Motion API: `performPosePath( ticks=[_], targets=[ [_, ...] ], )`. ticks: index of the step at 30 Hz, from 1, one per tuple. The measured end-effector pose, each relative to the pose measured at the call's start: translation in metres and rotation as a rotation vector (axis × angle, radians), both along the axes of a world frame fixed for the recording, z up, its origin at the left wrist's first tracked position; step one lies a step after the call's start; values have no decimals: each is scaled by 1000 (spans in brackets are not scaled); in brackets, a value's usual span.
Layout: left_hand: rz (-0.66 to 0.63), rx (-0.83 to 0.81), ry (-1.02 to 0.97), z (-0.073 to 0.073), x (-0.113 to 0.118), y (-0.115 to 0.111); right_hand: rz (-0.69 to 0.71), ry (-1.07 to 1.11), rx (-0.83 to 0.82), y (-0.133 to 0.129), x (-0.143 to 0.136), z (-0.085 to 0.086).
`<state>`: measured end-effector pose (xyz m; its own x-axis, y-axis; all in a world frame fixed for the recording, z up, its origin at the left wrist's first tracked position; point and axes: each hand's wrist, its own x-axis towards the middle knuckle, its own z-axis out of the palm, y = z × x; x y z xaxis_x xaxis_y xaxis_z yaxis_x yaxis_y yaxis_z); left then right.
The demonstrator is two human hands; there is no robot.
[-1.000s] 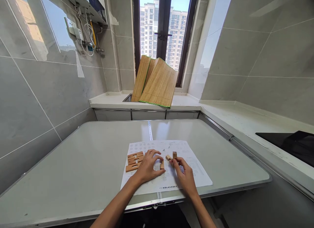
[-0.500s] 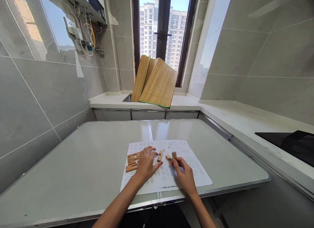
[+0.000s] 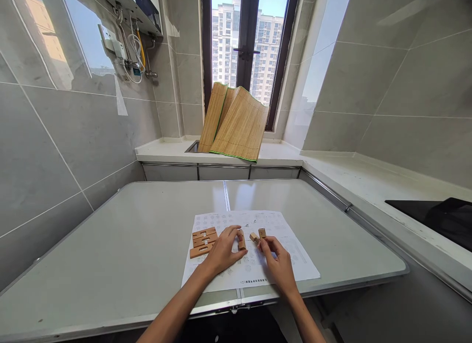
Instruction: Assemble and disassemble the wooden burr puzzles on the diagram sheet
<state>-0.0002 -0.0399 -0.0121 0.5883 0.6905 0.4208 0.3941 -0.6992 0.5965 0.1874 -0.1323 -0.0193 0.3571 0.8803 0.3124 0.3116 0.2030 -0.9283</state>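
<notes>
A printed paper sheet (image 3: 273, 276) lies on the table. On its left part rest several notched wooden pieces (image 3: 201, 251), side by side. My left hand (image 3: 223, 252) has its thumb and fingers around a small wooden block (image 3: 241, 240) near the sheet's middle. Further right, my right hand (image 3: 275, 254) pinches at the near end of light wooden blocks; one is a slanted block (image 3: 253, 237), another an upright block (image 3: 262, 233) just above the fingertips. Which of these the right fingers grip is partly hidden.
The pale folding table (image 3: 147, 225) has a central seam. Behind it, a bamboo mat (image 3: 239, 124) leans on the white counter (image 3: 165, 151) before the window. A black item (image 3: 442, 212) lies on the right counter.
My left hand has shifted slightly right and closed around the middle block, which now stands at a different angle. The view has moved slightly; my right hand is nearly unchanged.
</notes>
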Motion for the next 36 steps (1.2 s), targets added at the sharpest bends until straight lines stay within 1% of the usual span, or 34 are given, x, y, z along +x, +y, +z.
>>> performPosePath(
  ticks=[4,7,9,13,17,19,22,25,29,32,36],
  targets=[
    [-66,-90,-32,5,0,-4,7,33,1,2,1,-4],
    [-51,-140,-51,8,0,-8,55,65,2,3,1,-7],
    [-46,-154,-39,9,0,-10,79,42,8,3,1,-8],
    [-71,-97,-34,7,0,-10,122,-29,36,1,1,-7],
    [-107,26,-25,7,2,-9,221,-29,40,1,2,-5],
    [-123,47,-23,8,2,-9,248,-27,38,1,2,-4],
    [-153,29,-17,10,3,-12,276,-38,53,0,3,-4],
    [-180,2,13,11,3,-15,295,2,46,1,3,-5],
    [-216,-11,30,11,4,-17,284,33,90,1,2,-7],
    [-203,-15,-2,9,5,-15,267,-30,136,0,2,-6],
    [-162,-59,-25,6,5,-13,291,-77,125,-2,2,-3]
  ],
)
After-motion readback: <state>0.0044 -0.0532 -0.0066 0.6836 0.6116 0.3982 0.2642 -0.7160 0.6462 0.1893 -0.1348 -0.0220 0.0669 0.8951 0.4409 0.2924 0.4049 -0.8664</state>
